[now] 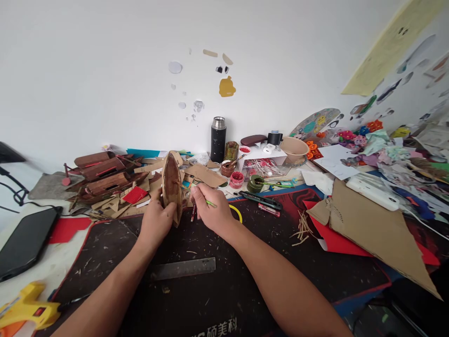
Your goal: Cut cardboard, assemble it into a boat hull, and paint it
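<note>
My left hand [159, 217] grips a brown cardboard boat hull [171, 187], tilted up on its side with the hollow inside showing. Closed around a thin green-handled paintbrush [211, 204] is my right hand [212, 208], just right of the hull. The brush's front end points toward the hull; whether it touches is too small to tell. Behind my right hand stand open paint jars: a brown one [228, 168], a red one [236, 179] and a dark green one [256, 183]. A dark red pencil-like stick [193, 213] lies between my hands.
Brown model boats [105, 173] and cardboard scraps lie at the left. A clear ruler [184, 268] rests on the dark mat [182, 304]. A yellow glue gun [31, 306] is front left, a black bottle [218, 140] behind. A cardboard sheet [372, 224] covers the right side.
</note>
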{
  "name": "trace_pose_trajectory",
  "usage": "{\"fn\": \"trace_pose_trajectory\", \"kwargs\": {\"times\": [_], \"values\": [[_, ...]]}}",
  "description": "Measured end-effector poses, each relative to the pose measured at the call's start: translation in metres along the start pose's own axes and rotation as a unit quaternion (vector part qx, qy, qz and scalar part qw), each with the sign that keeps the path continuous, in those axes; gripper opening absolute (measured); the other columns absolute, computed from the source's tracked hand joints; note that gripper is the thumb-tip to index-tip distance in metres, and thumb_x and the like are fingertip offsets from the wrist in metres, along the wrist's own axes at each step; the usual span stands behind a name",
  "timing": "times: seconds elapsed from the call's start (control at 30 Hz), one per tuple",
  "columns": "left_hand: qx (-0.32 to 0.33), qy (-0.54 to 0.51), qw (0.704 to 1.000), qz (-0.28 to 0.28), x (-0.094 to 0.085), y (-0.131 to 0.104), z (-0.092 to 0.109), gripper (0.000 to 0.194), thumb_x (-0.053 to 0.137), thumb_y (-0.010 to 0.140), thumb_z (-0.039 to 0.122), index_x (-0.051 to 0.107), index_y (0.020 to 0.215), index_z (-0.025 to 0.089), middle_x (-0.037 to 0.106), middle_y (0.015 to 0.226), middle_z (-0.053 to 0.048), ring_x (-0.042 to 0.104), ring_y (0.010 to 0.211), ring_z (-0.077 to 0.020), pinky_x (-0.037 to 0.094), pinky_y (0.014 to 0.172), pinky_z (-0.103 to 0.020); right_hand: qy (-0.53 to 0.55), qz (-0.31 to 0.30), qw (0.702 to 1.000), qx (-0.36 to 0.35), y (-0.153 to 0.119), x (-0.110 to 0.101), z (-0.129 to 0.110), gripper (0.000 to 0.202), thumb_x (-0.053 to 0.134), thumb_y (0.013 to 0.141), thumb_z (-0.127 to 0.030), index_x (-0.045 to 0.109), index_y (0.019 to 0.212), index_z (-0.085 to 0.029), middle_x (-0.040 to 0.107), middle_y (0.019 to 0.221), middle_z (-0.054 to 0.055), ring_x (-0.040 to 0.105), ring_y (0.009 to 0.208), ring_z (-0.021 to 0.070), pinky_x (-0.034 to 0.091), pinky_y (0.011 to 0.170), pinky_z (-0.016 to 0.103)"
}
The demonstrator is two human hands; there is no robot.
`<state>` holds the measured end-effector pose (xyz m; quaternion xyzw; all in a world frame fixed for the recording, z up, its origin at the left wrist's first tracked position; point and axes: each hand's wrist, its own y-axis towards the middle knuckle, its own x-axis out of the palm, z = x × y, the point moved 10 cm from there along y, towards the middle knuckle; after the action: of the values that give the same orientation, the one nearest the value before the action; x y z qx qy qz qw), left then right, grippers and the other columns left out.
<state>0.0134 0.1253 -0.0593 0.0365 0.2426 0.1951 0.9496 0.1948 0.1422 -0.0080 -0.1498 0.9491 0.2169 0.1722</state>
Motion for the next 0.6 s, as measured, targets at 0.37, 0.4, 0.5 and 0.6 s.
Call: {"fn": "trace_pose_trajectory", "kwargs": {"times": [0.37, 0.4, 0.5, 0.6], "values": [[0.019, 0.061, 0.997, 0.046, -0.023, 0.006, 0.013, 0.044, 0.055, 0.077, 0.03, 0.065, 0.118, 0.017, 0.078, 0.104, -0.013, 0.074, 0.091, -0.0323, 0.058, 0.087, -0.043, -0.035, -0.045, 0.998, -0.02, -0.005, 0.014, -0.01, 0.037, 0.046, 0.114, -0.039, 0.055, 0.081, -0.024, 0.058, 0.062, -0.002, 0.062, 0.061, 0.0162, 0.04, 0.063, 0.026], [0.022, 0.067, 0.996, 0.046, -0.022, 0.004, 0.015, 0.044, 0.055, 0.078, 0.03, 0.065, 0.118, 0.018, 0.079, 0.104, -0.013, 0.074, 0.091, -0.0321, 0.058, 0.087, -0.043, -0.033, -0.041, 0.999, -0.012, -0.004, 0.012, -0.008, 0.038, 0.046, 0.115, -0.041, 0.055, 0.082, -0.024, 0.058, 0.061, -0.002, 0.063, 0.061, 0.0163, 0.04, 0.063, 0.026], [0.027, 0.084, 0.996, 0.034, -0.018, 0.001, 0.018, 0.045, 0.054, 0.079, 0.029, 0.065, 0.121, 0.018, 0.08, 0.107, -0.014, 0.075, 0.093, -0.0324, 0.058, 0.086, -0.042, -0.022, -0.022, 1.0, -0.007, -0.002, 0.007, -0.002, 0.038, 0.045, 0.115, -0.043, 0.057, 0.084, -0.024, 0.058, 0.06, -0.003, 0.065, 0.062, 0.0163, 0.042, 0.063, 0.025], [0.019, 0.106, 0.994, 0.018, -0.013, -0.001, 0.016, 0.046, 0.053, 0.081, 0.031, 0.065, 0.123, 0.018, 0.079, 0.104, -0.014, 0.075, 0.09, -0.0336, 0.058, 0.083, -0.043, -0.004, -0.007, 1.0, -0.01, 0.0, 0.003, 0.0, 0.039, 0.044, 0.115, -0.043, 0.058, 0.085, -0.024, 0.058, 0.058, -0.003, 0.066, 0.063, 0.0164, 0.044, 0.064, 0.024]]}}
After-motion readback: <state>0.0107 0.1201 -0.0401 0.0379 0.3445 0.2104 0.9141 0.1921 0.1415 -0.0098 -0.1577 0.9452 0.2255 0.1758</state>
